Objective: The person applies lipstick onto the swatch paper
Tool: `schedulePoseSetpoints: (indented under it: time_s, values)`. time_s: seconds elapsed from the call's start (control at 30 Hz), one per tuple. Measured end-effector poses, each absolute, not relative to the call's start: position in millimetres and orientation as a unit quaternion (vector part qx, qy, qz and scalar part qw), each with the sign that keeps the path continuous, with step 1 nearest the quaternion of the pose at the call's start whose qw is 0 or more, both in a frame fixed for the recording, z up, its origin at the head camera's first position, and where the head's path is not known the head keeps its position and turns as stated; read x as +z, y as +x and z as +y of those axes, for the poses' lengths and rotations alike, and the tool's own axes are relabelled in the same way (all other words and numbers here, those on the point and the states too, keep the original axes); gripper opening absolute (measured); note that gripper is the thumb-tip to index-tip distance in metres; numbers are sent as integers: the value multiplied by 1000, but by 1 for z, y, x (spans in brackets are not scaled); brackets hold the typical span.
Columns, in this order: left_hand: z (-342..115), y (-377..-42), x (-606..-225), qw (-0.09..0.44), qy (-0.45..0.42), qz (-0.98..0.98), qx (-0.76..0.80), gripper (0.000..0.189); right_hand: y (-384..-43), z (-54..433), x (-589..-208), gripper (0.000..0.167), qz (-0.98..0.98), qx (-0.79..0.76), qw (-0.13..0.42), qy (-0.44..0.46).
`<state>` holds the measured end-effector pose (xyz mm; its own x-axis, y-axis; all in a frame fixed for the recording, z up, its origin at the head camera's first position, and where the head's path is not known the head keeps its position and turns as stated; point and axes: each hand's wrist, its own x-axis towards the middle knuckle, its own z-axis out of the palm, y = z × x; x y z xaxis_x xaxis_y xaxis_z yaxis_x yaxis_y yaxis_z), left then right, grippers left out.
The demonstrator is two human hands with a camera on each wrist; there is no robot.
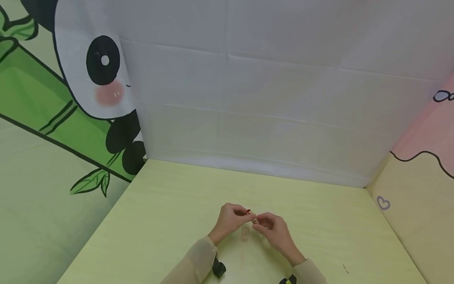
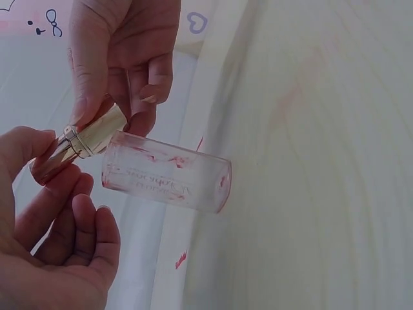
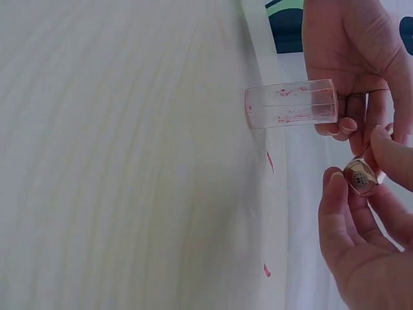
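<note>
A shiny gold and reddish lipstick tube is held between both hands above the table. My left hand pinches its reddish end between thumb and fingers. From the other side, my right hand pinches the gold end, and its round base with a small label faces the right wrist view. A clear cap, smeared red inside and lettered on its side, stands upright on the table just below the hands. Fingertips cover parts of the tube.
The pale yellow wood-grain table meets a white cloth wall behind. A panda-print wall rises at left and a pink and cream wall at right. A thin dark mark lies near the front right.
</note>
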<state>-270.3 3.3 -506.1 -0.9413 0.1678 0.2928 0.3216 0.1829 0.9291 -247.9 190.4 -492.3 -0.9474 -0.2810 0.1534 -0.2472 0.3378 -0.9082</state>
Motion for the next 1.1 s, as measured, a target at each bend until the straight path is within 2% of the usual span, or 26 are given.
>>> schedulePoseSetpoints:
  time_s: [0.43, 0.6, 0.73, 1.1]
  values:
    - [-16, -255, -507, -16, -142, -808, -572, 40, -242, 203, -494, 24, 815, -557, 17, -157]
    - [-21, -249, -509, -46, -152, -827, -540, 41, -229, 202, -477, 23, 825, -543, 21, -156]
    - [-22, -247, -513, -48, -163, -834, -524, 39, -222, 201, -467, 23, 831, -533, 29, -158]
    - [-22, -244, -517, -42, -181, -843, -506, 32, -235, 211, -497, 27, 837, -524, 26, -156]
